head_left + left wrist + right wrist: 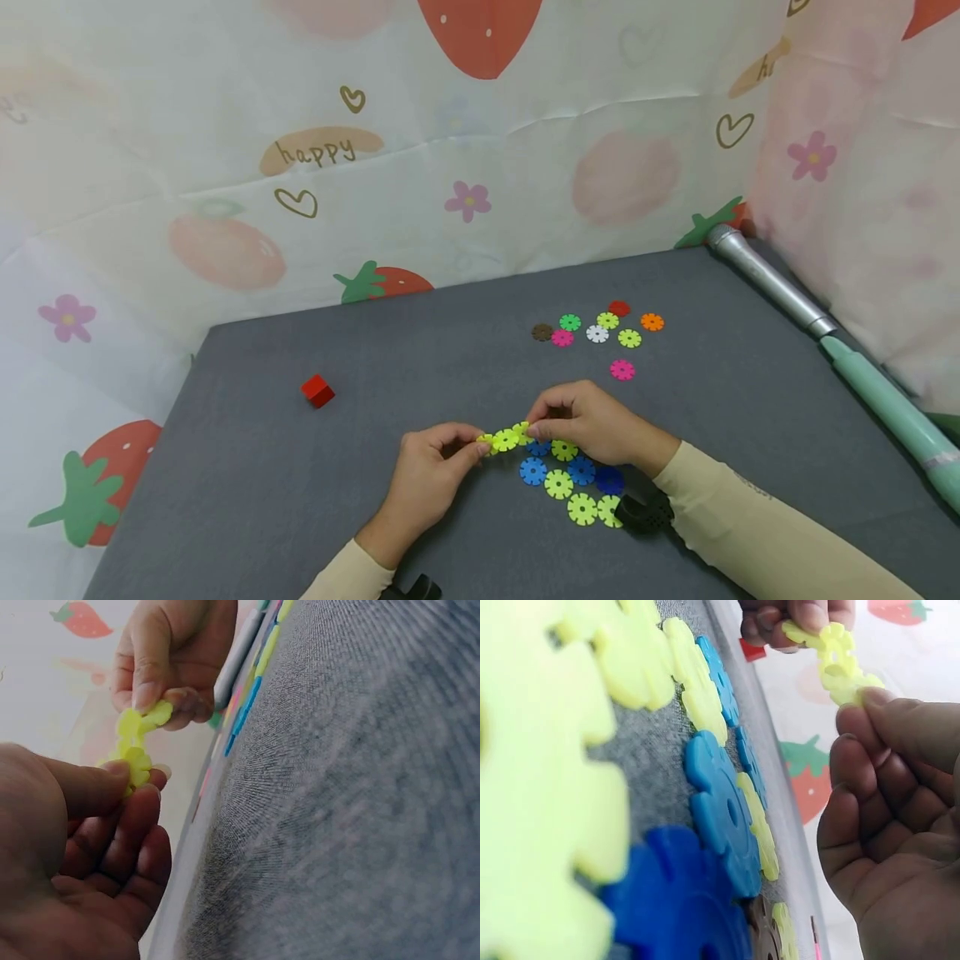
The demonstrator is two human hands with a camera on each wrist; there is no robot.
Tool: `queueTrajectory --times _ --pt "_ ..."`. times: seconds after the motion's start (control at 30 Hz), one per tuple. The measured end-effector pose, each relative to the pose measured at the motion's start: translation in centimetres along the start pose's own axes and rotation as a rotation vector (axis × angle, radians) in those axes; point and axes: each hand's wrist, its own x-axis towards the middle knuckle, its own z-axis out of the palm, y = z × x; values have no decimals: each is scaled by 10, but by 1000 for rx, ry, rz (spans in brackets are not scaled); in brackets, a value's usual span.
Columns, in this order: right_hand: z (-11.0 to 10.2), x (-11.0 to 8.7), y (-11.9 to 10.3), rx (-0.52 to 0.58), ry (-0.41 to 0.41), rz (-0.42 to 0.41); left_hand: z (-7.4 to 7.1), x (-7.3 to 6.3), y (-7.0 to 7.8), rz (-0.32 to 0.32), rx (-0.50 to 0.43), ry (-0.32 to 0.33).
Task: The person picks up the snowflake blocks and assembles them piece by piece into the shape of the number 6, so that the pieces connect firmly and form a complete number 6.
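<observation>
Head: dark grey fabric tabletop (262, 483); white wall cloth (465, 133) printed with strawberries, hearts and flowers behind. Left hand (431, 471) and right hand (592, 421) each pinch one end of a short chain of yellow-green notched plastic discs (506, 439), just beside loose blue and yellow-green notched discs (533, 472). Multicoloured notched discs (597, 333) farther back, small red cube (318, 391) at left, silver-and-mint rod (855, 367) along right edge.

Left wrist: chain clear of the tabletop, gripped thumb-to-fingers both ends; weave visible.

Right wrist: same double pinch; loose discs flat on grey fabric, nearest blurred.
</observation>
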Motion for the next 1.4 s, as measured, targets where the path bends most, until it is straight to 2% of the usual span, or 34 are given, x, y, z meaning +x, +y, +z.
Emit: queueTrajectory --times 0.17,0.27,0.53,0.73,0.83,0.97,1.07,1.2,1.4 --pt "-2 0 -2 22 30 24 1 2 -2 -22 -64 13" --pt "-5 0 -4 54 49 29 0 3 -2 -46 -157 19" --pt "-25 -3 0 48 113 77 -4 4 -4 -211 -473 56" --pt "-35 -4 2 21 147 103 -6 8 -6 -296 -618 88" --pt "-39 -4 1 26 141 96 -8 10 -7 -317 -665 103" --pt "-46 -6 1 30 144 94 -10 11 -7 -326 -696 83" --pt "-52 -10 3 16 147 94 -10 12 -7 -325 -703 69" --pt "-59 -16 10 -21 133 91 -10 12 -7 -322 -697 88" --pt "-64 -23 22 -10 75 115 -11 12 -8 -339 -696 87"
